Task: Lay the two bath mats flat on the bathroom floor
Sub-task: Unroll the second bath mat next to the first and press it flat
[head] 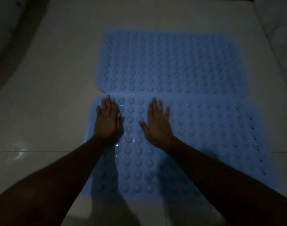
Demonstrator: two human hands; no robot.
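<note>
Two blue rubber bath mats covered in round suction bumps lie side by side on the pale tiled floor. The far mat (170, 64) lies flat, its near edge meeting the near mat (213, 136). My left hand (107, 119) rests palm down on the near mat's far left corner, fingers apart. My right hand (157, 123) presses flat on the same mat a little to the right, fingers spread. Neither hand grips anything. My forearms hide part of the near mat's left and front areas.
The room is dim. Pale floor tiles (41, 111) surround the mats, with a grout line across the near floor. A dark curved shape (12, 30) sits at the upper left, and a white raised edge (276, 38) runs along the right.
</note>
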